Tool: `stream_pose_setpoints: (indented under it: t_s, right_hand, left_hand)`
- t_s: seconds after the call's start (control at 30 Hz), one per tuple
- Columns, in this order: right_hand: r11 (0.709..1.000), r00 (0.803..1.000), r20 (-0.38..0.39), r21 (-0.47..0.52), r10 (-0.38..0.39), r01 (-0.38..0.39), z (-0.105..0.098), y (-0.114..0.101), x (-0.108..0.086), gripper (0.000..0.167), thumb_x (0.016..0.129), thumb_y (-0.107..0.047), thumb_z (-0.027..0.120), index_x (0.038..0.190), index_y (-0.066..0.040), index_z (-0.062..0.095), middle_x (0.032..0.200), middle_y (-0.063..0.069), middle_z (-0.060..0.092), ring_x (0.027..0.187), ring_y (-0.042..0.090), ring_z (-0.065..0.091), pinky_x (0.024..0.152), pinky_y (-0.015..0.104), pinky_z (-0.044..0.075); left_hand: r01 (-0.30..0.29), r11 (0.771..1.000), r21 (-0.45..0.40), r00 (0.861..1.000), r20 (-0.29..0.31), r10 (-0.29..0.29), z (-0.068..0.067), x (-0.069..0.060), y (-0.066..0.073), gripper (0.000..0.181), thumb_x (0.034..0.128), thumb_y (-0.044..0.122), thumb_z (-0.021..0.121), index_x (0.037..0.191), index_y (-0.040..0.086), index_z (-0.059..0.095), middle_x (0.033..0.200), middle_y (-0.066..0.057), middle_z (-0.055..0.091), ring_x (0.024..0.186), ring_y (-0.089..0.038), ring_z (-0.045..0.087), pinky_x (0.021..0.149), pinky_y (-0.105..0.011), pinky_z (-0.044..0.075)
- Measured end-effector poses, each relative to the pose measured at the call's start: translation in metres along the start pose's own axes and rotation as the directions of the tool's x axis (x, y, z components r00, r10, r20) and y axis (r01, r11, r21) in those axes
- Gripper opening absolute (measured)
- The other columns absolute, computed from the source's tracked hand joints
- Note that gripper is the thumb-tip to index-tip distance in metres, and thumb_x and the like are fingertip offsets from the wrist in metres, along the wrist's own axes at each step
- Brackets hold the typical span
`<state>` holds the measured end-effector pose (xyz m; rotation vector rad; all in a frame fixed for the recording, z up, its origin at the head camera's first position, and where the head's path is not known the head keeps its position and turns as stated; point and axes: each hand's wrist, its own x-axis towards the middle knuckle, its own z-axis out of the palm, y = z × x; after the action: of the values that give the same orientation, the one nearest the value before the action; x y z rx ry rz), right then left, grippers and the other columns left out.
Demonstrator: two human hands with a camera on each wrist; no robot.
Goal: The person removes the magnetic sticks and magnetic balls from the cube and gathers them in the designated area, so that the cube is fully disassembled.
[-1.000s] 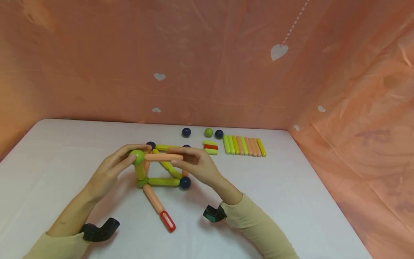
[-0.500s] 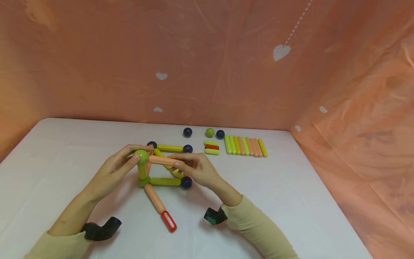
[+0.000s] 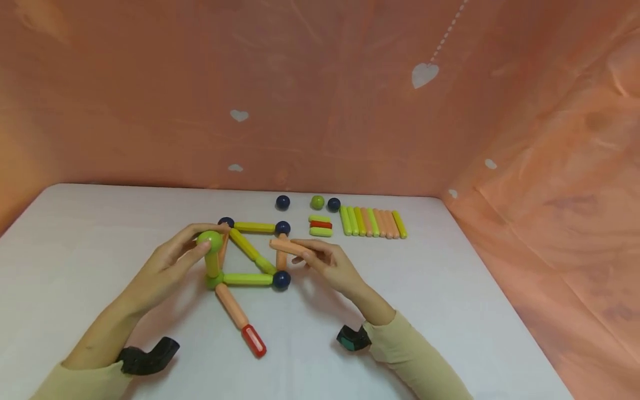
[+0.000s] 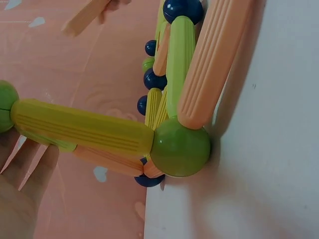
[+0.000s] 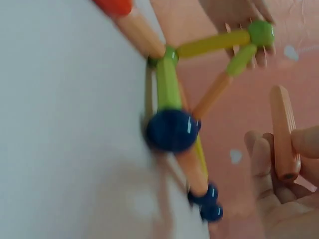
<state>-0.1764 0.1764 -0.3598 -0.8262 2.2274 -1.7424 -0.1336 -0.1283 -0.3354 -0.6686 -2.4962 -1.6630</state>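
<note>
My left hand [image 3: 162, 269] holds a green ball [image 3: 210, 240] between thumb and fingers. That ball tops an upright yellow rod [image 4: 82, 124], whose foot meets a lower green ball [image 4: 180, 149]. A slanting peach-and-green strut [image 5: 214, 97] also joins the upper ball. On the table lies a frame of rods and navy balls, with a light green rod [image 3: 247, 279] along its near side and a navy ball [image 3: 281, 280] at its near right corner. My right hand [image 3: 342, 271] pinches a peach rod [image 3: 287, 246] by one end, above the frame's right side and apart from the upper ball.
From the lower green ball a peach rod [image 3: 231, 305] runs toward me, ending in a short red rod [image 3: 254, 340]. Farther back are loose navy and green balls [image 3: 317, 202], short rods [image 3: 320, 225] and a row of long rods [image 3: 372, 222]. A pink curtain [image 3: 320, 100] hangs behind the table.
The peach rod's end has come away from the upper green ball. My right hand has carried it to the right. My left hand keeps its hold on the ball.
</note>
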Motion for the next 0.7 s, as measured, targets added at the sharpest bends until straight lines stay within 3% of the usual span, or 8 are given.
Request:
stream_pose_setpoints:
  t_s: [0.2,0.47,0.6,0.7]
  right_hand:
    - [0.979,0.976,-0.117,-0.072,0.183,-0.193,-0.02,0.007,-0.017,0.035,0.102,-0.013,0.044,0.131,0.004,0.053,0.112,0.029,0.063,0.1,0.037,0.062,0.085,0.039,0.053]
    - [0.935,0.938,-0.244,-0.198,0.245,-0.295,-0.037,0.016,-0.029,0.033,0.099,-0.026,0.053,0.124,-0.005,0.061,0.117,0.015,0.066,0.11,0.027,0.059,0.097,0.041,0.046]
    - [0.879,0.885,-0.34,-0.241,0.32,-0.41,-0.046,0.018,-0.034,0.036,0.096,-0.034,0.059,0.123,-0.012,0.065,0.114,0.007,0.07,0.106,0.02,0.056,0.088,0.033,0.043]
    - [0.84,0.829,-0.399,-0.213,0.392,-0.5,-0.052,0.021,-0.037,0.039,0.093,-0.039,0.061,0.122,-0.014,0.066,0.113,0.005,0.069,0.103,0.019,0.053,0.084,0.031,0.041]
  left_hand:
    - [-0.059,0.993,-0.105,0.998,0.027,0.063,-0.006,0.0,-0.002,0.036,0.1024,0.009,0.04,0.137,0.008,0.048,0.137,0.008,0.052,0.127,0.003,0.041,0.098,-0.006,0.031]
    - [-0.114,0.987,-0.114,0.993,0.005,0.115,-0.008,-0.003,-0.004,0.038,0.0986,-0.001,0.043,0.136,0.001,0.047,0.136,0.005,0.054,0.128,-0.001,0.043,0.097,-0.01,0.033]
    - [-0.159,0.983,-0.095,0.987,-0.025,0.158,-0.008,-0.003,-0.005,0.038,0.0958,-0.006,0.046,0.133,-0.002,0.049,0.135,0.0,0.056,0.125,-0.003,0.046,0.097,-0.013,0.034]
    - [-0.171,0.98,-0.1,0.985,-0.031,0.168,-0.009,-0.004,-0.006,0.038,0.0949,-0.008,0.046,0.132,-0.003,0.05,0.134,0.0,0.057,0.125,-0.003,0.046,0.097,-0.013,0.035]
